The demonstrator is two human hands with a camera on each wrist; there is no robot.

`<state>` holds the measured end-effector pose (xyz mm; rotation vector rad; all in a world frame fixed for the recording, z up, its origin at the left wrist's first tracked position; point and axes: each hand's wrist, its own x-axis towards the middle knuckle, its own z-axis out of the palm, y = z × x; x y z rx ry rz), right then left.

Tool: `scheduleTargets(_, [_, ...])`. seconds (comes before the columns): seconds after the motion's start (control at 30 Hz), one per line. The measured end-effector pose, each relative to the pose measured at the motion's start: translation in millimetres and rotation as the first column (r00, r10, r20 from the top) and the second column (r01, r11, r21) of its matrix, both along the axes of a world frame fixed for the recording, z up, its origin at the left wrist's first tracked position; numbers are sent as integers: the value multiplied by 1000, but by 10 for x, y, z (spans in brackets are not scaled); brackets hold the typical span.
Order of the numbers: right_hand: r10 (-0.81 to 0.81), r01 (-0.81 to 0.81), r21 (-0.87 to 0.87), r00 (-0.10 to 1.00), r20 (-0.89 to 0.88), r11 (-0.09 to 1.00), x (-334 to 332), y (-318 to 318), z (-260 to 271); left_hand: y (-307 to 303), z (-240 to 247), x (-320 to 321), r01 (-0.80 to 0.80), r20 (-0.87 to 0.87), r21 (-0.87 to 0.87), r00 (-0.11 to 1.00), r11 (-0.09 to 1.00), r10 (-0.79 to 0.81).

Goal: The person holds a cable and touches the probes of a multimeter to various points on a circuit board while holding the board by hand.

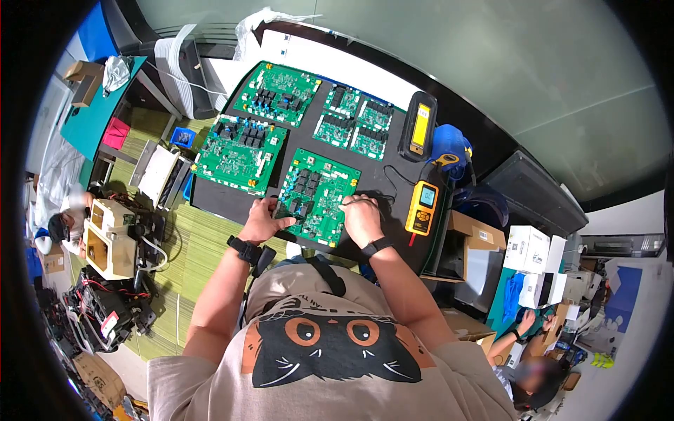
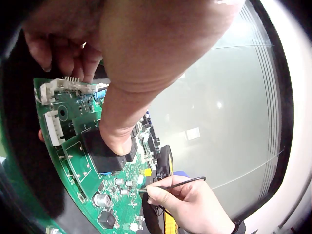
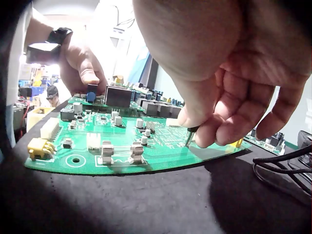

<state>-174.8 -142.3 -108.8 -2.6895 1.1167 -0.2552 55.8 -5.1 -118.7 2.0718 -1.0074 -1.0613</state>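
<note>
A green circuit board [image 1: 333, 184] with black relays and white connectors lies at the near edge of the black table. My left hand [image 1: 261, 222] grips its left side, the thumb resting on a large black relay [image 2: 100, 151] and the other fingers at the edge. Over the opposite side, my right hand [image 1: 363, 219] pinches a thin probe [image 3: 189, 137] between thumb and fingertips. Its metal tip points down at the board surface. A black cable [image 2: 195, 180] runs from the probe. An orange handheld meter [image 1: 423, 208] with a lit display lies to the right.
Two more large boards [image 1: 239, 158] lie left and behind, with several small boards [image 1: 371, 126] at the back. A black case with a yellow label [image 1: 420, 126], a blue tape-like roll [image 1: 449, 144] and an open cardboard box [image 1: 477, 242] stand right. Other people [image 1: 540, 382] sit at both sides.
</note>
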Motion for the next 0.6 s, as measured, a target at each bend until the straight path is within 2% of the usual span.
scheduleTargets(0.2, [10, -10, 8, 1000, 17, 1000, -24, -2, -1, -9, 37, -5, -21, -2, 19, 1000, 1000, 21])
scheduleTargets(0.27, [10, -10, 11, 999, 33, 1000, -29, -11, -33, 13, -197, 46, -29, -72, -41, 997, 999, 26])
scheduleTargets(0.33, [2, -3, 22, 997, 74, 1000, -26, -6, -1, 16, -334, 51, -13, -37, -118, 999, 993, 9])
scheduleTargets(0.37, [2, -4, 21, 997, 75, 1000, -36, -5, -7, 17, -214, 7, -20, 63, -155, 998, 988, 30])
scheduleTargets(0.4, [8, -9, 20, 997, 78, 1000, -38, -13, -16, 7, -204, 16, 6, 107, -150, 994, 989, 10])
scheduleTargets(0.47, [19, -19, 0, 997, 72, 1000, -42, -18, -14, 4, -259, 32, 3, 75, -151, 997, 989, 8])
scheduleTargets(0.5, [25, -25, -2, 997, 67, 1000, -47, -19, -5, 7, -265, 37, 36, 145, -150, 989, 988, -14])
scheduleTargets(0.53, [31, -31, -3, 998, 61, 1000, -46, -19, 16, 11, -306, 37, 10, 92, -141, 996, 990, 3])
scheduleTargets(0.6, [27, -28, 12, 996, 90, 1000, -52, -17, 19, -2, -39, -21, -1, 158, -50, 987, 999, 9])
